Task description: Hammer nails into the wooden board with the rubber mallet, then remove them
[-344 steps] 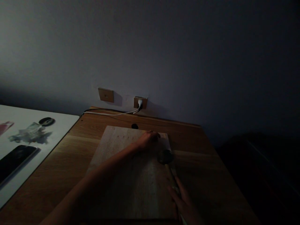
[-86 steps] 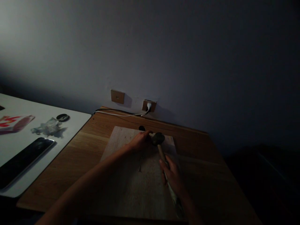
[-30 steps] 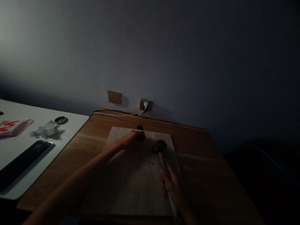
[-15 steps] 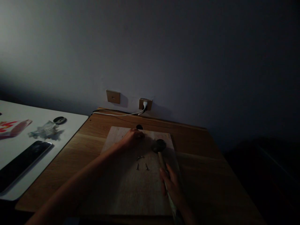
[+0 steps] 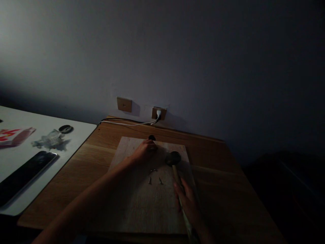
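My left hand rests curled near the far edge of a pale wooden board, and its fingers hide whatever may lie inside. Three small metal nails lie loose on the board: one sits just below that hand, with two more close by. My right hand grips the wooden handle of a hammer near the board's right side. The hammer's dark head rests on the board, to the right of the nails.
A small dark round object sits past the board's far edge on the oak desk. To the left, a white surface holds a black smartphone, a red-and-white packet and crumpled wrapping. A plugged-in wall socket trails a white cable.
Compared with the earlier frames, the nails now lie on the board below my left hand, which has drawn away from the hammer head. The hammer stays in my right hand, with its head down.
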A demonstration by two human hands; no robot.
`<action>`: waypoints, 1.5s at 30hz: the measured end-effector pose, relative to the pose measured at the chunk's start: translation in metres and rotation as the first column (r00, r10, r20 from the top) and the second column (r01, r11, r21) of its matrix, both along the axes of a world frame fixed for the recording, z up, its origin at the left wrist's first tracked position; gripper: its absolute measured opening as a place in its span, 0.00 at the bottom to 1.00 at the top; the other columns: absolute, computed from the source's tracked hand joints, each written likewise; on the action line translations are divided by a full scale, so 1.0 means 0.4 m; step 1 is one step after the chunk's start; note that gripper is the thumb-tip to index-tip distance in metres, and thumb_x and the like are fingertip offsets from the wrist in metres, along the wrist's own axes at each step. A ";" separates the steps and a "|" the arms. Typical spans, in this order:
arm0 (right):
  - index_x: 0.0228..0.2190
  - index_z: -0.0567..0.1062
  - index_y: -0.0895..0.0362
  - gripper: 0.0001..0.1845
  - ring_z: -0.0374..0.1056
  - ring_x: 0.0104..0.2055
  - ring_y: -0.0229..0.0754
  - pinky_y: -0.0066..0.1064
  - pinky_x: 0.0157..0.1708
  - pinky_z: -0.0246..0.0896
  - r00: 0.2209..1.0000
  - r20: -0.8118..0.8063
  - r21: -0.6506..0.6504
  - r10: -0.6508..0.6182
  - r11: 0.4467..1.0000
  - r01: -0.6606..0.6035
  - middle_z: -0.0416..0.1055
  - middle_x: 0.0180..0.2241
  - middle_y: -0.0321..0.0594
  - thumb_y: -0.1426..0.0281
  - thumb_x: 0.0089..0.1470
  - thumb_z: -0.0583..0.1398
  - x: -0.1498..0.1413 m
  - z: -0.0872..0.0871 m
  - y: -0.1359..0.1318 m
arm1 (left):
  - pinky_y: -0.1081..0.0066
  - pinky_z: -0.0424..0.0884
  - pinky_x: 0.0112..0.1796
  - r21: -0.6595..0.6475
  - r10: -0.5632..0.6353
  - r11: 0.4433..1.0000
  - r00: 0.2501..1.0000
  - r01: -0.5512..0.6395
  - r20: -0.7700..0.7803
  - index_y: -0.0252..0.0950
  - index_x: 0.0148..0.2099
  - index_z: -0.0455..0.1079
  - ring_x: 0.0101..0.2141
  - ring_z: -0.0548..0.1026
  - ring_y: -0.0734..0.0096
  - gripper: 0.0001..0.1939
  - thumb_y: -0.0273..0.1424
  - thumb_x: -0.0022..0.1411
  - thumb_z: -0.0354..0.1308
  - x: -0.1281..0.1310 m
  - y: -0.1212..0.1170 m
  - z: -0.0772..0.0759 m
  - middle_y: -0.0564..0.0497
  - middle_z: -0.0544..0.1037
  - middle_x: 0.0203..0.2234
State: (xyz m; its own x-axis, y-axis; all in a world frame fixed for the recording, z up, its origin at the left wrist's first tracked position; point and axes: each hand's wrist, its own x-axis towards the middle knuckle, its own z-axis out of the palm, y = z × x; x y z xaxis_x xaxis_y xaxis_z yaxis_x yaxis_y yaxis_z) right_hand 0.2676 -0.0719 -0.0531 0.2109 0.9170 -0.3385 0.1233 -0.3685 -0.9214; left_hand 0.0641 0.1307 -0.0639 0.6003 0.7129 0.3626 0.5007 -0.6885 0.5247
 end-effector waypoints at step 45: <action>0.45 0.68 0.57 0.39 0.52 0.13 0.30 0.23 0.12 0.48 0.999 -0.030 -0.054 -0.028 0.998 0.026 0.58 0.17 0.23 0.40 0.45 0.62 -0.020 0.007 0.001 | 0.63 0.71 0.41 0.094 -0.160 0.962 0.812 0.255 -0.561 0.34 0.47 0.72 0.39 0.78 0.59 0.09 0.26 0.66 0.54 0.015 -0.181 0.115 0.43 0.79 0.37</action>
